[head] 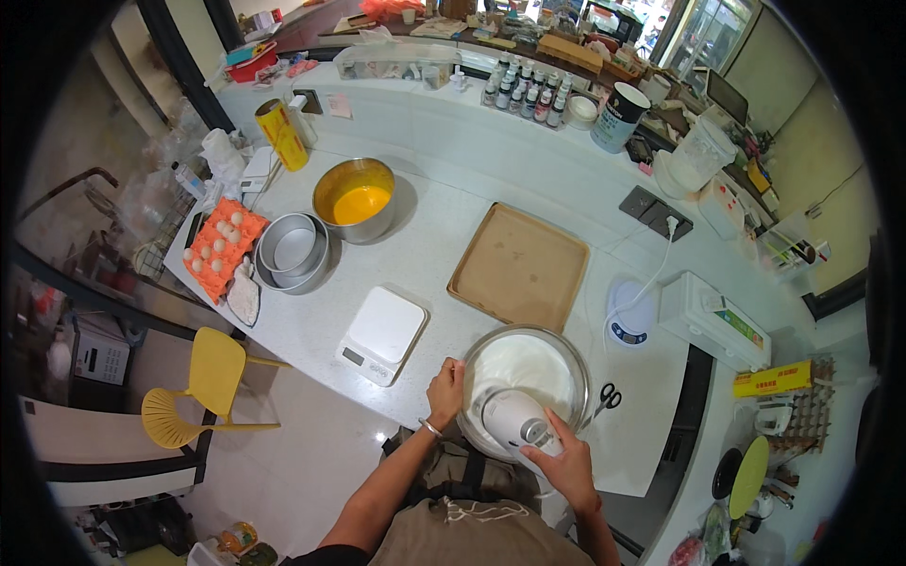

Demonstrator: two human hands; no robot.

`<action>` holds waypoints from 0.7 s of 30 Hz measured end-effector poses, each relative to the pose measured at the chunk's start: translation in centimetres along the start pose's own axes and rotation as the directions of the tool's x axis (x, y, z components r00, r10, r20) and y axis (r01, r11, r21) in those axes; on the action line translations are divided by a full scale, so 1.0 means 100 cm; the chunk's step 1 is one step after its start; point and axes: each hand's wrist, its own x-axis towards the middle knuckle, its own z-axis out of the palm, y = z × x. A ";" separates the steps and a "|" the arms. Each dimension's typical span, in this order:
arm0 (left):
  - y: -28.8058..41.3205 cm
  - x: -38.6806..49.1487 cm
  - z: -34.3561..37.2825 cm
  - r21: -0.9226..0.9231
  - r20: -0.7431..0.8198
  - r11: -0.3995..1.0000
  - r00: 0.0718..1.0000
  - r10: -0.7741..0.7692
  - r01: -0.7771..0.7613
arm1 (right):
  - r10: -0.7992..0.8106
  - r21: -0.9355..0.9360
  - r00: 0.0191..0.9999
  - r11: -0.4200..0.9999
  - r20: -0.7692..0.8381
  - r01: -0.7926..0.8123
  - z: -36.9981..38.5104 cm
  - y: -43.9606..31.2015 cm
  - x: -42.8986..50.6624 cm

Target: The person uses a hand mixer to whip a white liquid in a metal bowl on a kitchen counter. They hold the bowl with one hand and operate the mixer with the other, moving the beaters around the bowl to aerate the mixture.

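My right hand (566,460) grips a white electric hand mixer (520,421), held over a large metal mixing bowl (582,361) at the counter's front edge. Inside the bowl lies a white, foamy mixture (531,364); the mixer's body hides the beaters. With fingers curled on the left rim, my left hand (446,389) holds the bowl. A pair of black-handled scissors (609,397) rests just right of the bowl. Left of it lies a white digital kitchen scale (389,325). Behind the bowl is a baking tray (520,262) with a brown lining.
A steel bowl of yellow batter (363,205), round cake tins (290,247) and an orange egg tray (225,244) stand on the left. A second scale (630,311) sits on the right, crossed by a white cord (662,265). A yellow chair (216,375) stands beyond the front edge.
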 end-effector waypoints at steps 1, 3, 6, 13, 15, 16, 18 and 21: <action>0.000 0.000 0.000 -0.005 -0.010 1.000 1.000 0.015 -0.015 | -0.016 -0.007 1.000 1.000 -0.020 0.016 0.000 -0.001 0.004; 0.000 0.000 0.000 -0.017 -0.025 1.000 0.999 0.021 -0.022 | -0.074 -0.013 0.995 0.997 -0.061 0.074 0.004 0.000 0.012; -0.001 0.001 0.000 0.004 -0.009 1.000 1.000 0.010 -0.010 | -0.131 -0.073 0.982 0.990 -0.133 0.122 0.000 0.007 0.017; -0.001 0.001 0.001 0.002 -0.017 1.000 1.000 0.017 -0.017 | -0.111 -0.170 0.993 0.980 -0.047 0.102 -0.024 0.023 -0.010; -0.001 0.000 0.001 0.010 -0.009 1.000 1.000 -0.004 0.004 | -0.151 -0.194 0.988 0.969 0.009 0.150 -0.024 0.023 -0.016; -0.001 0.000 0.001 0.001 -0.011 1.000 1.000 0.005 -0.005 | -0.163 -0.190 0.986 0.967 0.043 0.168 -0.024 0.022 -0.020; 0.000 0.000 0.001 -0.012 -0.012 1.000 1.000 0.011 -0.011 | -0.263 -0.193 0.962 0.943 0.074 0.272 -0.021 0.020 -0.020; 0.000 0.000 0.001 -0.012 0.001 1.000 1.000 -0.003 0.003 | -0.260 -0.193 0.958 0.941 0.122 0.280 -0.009 0.012 -0.018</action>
